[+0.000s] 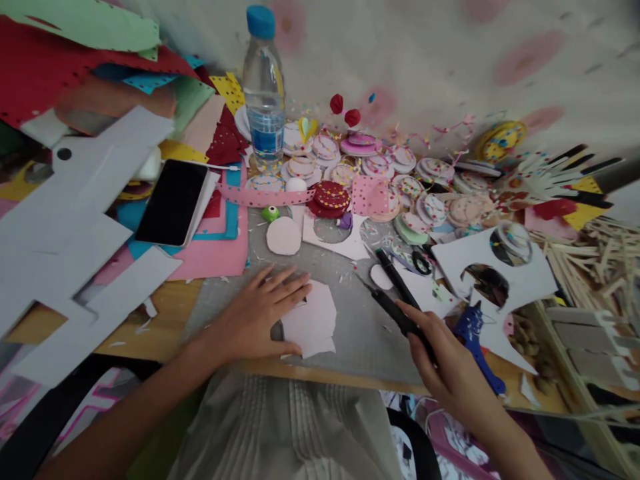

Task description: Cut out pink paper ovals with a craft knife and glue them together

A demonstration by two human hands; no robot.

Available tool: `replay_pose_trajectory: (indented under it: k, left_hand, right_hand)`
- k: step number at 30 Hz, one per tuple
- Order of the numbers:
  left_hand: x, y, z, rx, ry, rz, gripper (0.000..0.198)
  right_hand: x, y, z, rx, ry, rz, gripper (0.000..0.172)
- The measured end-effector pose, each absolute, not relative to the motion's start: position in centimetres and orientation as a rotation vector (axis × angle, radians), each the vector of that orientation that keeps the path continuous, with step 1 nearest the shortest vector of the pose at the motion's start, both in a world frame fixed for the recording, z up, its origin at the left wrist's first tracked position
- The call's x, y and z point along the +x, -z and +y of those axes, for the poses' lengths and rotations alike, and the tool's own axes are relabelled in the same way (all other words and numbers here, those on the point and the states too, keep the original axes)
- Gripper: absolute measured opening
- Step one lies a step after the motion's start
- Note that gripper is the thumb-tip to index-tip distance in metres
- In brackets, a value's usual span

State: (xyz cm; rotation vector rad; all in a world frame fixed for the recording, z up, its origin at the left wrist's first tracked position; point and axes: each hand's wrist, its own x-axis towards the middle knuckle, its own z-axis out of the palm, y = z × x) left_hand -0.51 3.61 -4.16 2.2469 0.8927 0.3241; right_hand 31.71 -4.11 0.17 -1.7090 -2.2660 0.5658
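My left hand (265,307) lies with fingers spread on the grey cutting mat (355,360), its fingertips and thumb on the left side of a rough-cut white sheet piece (315,320). My right hand (445,347) is closed around a slim black craft knife (397,313) with a thin pointed tip, held apart from the white piece. Just beyond the knife lies a dark marker-like pen (397,277). A round white cutout (283,236) rests above my left hand, beside a white sheet with a round hole (357,247).
A water bottle (265,93) stands at the back, near several decorated round discs (333,195). On the left are a phone (173,203), coloured sheets (220,263) and large white offcuts (90,173). A blue glue gun (475,343) and wooden sticks (595,257) lie right.
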Motion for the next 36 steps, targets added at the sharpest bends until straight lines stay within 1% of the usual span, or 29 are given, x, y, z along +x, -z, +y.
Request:
replay_pose_trajectory:
  k: [3,6,11,15,23,27,32,36]
  left_hand:
    - [-0.7,4.4,4.4,2.312,-0.269,0.843,0.092]
    - [-0.9,4.6,4.7,2.411,-0.234,0.828,0.093]
    - [-0.9,4.8,4.6,2.517,-0.194,0.844,0.093]
    - [-0.9,4.8,4.5,2.533,-0.197,0.842,0.092]
    - [-0.9,4.7,4.6,2.538,-0.176,0.842,0.091]
    - [-0.9,4.7,4.7,2.547,-0.16,0.832,0.092]
    - [-0.9,4.8,4.8,2.549,-0.173,0.84,0.091]
    - [-0.9,4.8,4.8,2.569,-0.175,0.832,0.092]
  right_hand:
    - [32.2,-1.7,-4.4,-1.576,-0.739,-2.405,0.047]
    - [31.3,-2.6,-3.7,-1.535,-0.903,-2.522,0.048]
    - [29.6,-3.0,-1.7,-1.5,-1.018,-2.636,0.049]
    - [29.2,-2.9,-1.0,-1.461,-0.961,-2.714,0.052]
    - [29.3,-2.8,-1.5,-1.427,-0.63,-2.88,0.064]
    - [29.5,-2.9,-2.1,-1.437,-0.545,-2.897,0.068]
    - [29.9,-3.1,-3.4,-1.521,-0.594,-2.837,0.071]
    - [30.0,-2.8,-4.6,-1.556,-0.743,-2.728,0.063]
